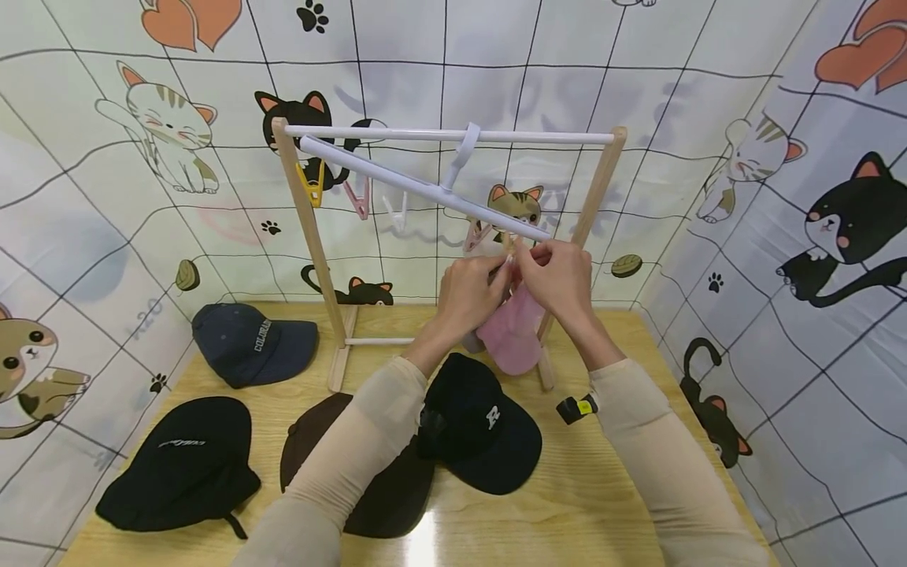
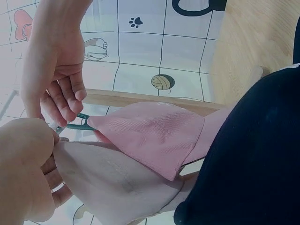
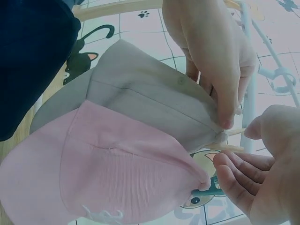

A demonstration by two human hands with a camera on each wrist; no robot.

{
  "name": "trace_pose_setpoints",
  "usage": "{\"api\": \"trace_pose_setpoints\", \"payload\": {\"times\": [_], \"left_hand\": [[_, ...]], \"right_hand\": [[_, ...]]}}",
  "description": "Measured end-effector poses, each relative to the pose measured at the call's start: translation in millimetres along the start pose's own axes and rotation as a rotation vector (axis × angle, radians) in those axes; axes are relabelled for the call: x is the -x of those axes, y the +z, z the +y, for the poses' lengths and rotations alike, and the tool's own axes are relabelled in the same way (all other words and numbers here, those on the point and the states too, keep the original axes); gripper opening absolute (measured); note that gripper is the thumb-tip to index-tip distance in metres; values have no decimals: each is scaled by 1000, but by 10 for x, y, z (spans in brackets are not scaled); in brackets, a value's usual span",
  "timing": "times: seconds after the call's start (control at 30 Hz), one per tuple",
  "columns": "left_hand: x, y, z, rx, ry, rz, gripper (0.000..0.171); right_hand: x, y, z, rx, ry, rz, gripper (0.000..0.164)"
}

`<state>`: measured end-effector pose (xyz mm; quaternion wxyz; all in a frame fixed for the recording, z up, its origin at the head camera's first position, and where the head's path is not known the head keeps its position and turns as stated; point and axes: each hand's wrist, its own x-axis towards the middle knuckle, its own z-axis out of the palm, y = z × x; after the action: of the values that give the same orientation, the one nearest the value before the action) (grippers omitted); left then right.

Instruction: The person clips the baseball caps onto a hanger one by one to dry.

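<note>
Grey cap [image 3: 145, 103] pinched at end by L hand [image 1: 469, 293]; R hand [image 1: 560, 276] pinches pale clip [image 3: 230, 148] there; pink cap [image 1: 516, 339] adj.

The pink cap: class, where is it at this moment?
In the head view, the pink cap hangs right of centre, just below the right hand; the right wrist view shows it beside the grey cap.

In my head view, the left hand [image 1: 471, 293] and pink fabric cap [image 1: 516, 335] hide most of the grey fabric cap [image 3: 147, 103]. A beige cloth sleeve [image 1: 361, 441] covers part of the dark brown fabric cap [image 1: 397, 492]. I cannot read the tiny white lettering [image 1: 182, 443] on the black cloth bucket hat [image 1: 187, 472]. My right wrist view crops the pink fabric cap.
</note>
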<state>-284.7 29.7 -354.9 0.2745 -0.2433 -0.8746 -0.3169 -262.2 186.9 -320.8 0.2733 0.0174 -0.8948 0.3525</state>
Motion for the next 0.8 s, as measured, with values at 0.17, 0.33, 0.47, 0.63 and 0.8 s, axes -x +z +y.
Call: {"api": "trace_pose_setpoints", "payload": {"times": [0.17,0.33,0.47,0.63,0.8], "left_hand": [[0,6,-4,34,29,-26,25],[32,-9,-29,55,26,-64,27],[69,-51,-60,77,15,-103,32],[111,-115,-103,91,0,-144,38],[168,-187,-147,84,-22,-177,45]], "right_hand": [[41,-58,63,8,1,-18,47],[105,-96,126,-2,-16,-59,41],[175,-119,150,-41,-39,-112,37],[252,-143,175,-84,-71,-139,37],[324,-147,197,-106,-85,-161,36]]}}
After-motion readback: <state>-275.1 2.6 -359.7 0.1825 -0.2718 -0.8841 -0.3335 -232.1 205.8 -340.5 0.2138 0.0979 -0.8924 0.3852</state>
